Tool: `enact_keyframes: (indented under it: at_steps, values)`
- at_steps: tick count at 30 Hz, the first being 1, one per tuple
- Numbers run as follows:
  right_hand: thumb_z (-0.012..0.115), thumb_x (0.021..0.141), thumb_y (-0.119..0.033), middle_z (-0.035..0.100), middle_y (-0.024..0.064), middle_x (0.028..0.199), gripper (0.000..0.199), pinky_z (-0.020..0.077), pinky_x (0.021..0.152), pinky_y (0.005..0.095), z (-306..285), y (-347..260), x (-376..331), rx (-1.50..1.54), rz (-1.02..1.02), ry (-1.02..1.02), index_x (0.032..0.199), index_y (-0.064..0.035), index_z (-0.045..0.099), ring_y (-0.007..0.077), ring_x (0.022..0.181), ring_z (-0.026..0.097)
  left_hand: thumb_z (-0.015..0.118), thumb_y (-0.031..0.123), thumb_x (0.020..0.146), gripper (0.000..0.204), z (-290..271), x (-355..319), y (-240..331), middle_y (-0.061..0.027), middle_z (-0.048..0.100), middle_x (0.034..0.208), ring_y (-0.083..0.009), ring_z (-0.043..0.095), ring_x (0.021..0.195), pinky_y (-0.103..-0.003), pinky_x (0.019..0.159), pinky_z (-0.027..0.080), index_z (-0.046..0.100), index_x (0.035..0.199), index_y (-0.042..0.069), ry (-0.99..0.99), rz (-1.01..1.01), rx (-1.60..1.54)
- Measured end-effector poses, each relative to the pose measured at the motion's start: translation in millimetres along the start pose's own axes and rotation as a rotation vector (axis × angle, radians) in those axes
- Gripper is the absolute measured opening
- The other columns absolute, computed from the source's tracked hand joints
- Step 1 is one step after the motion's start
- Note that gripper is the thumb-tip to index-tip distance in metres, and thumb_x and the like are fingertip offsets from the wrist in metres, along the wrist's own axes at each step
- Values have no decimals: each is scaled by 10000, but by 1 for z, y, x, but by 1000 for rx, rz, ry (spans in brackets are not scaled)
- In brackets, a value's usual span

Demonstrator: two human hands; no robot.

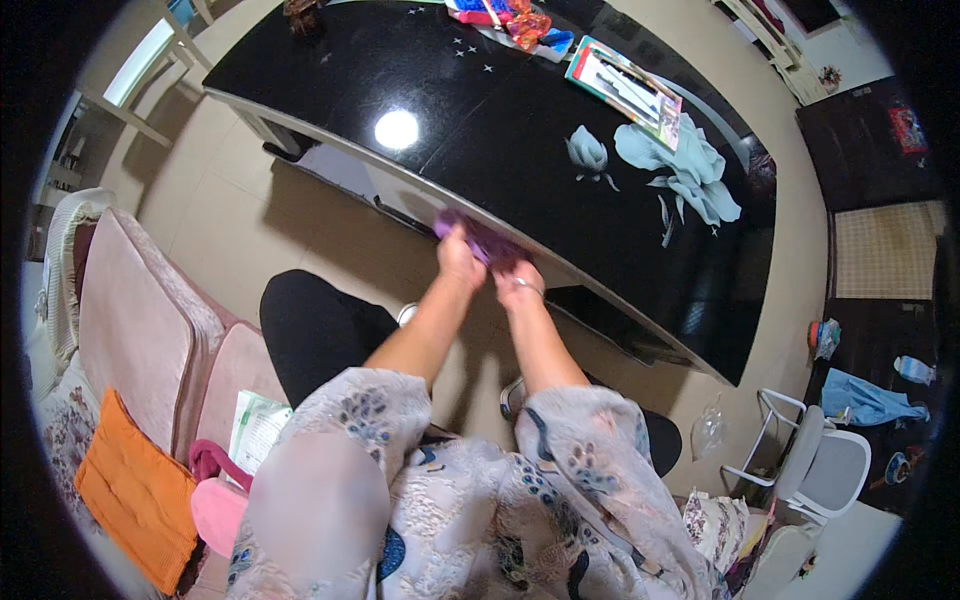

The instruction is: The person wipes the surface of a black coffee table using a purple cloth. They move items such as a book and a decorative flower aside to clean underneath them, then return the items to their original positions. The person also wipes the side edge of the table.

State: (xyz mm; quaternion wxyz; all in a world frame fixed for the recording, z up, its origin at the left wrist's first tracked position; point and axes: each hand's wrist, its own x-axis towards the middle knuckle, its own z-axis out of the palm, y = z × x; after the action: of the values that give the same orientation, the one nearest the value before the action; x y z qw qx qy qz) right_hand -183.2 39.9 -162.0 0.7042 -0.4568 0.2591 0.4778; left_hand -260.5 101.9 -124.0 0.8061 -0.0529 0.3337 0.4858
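At the near edge of the black glossy table point(330, 90) I hold a crumpled purple cloth point(490, 242). My left hand point(461, 262) grips the cloth, with fingers curled into it just below the tabletop edge. Close beside it, my right hand point(517, 280), a ring or band showing on it, is closed on the other end of the cloth. Some fingertips are hidden by the cloth and slightly blurred. Under the tabletop, beside my hands, runs the table's pale side panel point(400, 190).
A clipboard-like tray with pens point(628, 92) lies on the table near colourful wrappers point(520, 25). To my left stands a pink sofa point(140, 310) with an orange cushion point(135, 490). A grey-white chair point(825, 465) is at the right, near a clear plastic bag point(708, 430).
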Motion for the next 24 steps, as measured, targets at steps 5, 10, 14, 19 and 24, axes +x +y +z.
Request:
enact_keyframes:
  at_steps: [5,10,14,19,24]
  values:
    - [494,904,-21,620,147,1140,244,534,905,429,-92,-84,-25,-28,-381,10,1133,-11,580,288,1028,612,450,185,953,217,-26,-25,-121,-62,661,1030,-228,624,944,-397,875,512,637,1020,99,88,-374,-15]
    - [510,889,0,632,166,1103,236,545,876,414,-115,-119,-48,-233,-490,138,1098,71,593,303,990,631,393,207,995,275,-28,-45,-184,-79,647,1098,-267,612,991,-435,919,492,604,1123,86,115,-475,-95]
    - [550,964,-228,615,80,1220,319,495,949,370,-100,-76,-10,-196,-290,224,1230,-54,572,241,1085,594,411,260,992,304,-57,0,-164,-77,638,1151,-288,595,1034,-436,936,481,595,1177,103,100,-569,-215]
    - [526,965,-229,548,49,1324,363,382,1080,362,-109,-36,77,-274,-8,-38,1309,-112,523,192,1224,508,500,303,946,374,-107,67,-138,-80,603,1259,-272,568,1150,-428,985,465,562,1269,124,132,-411,-298]
    - [496,962,-263,495,40,1399,416,323,1100,362,-16,72,111,-256,298,-533,1360,-141,480,195,1264,471,499,321,955,322,-161,149,-6,-79,673,1115,-272,630,1030,-441,932,502,623,1161,107,-4,107,87]
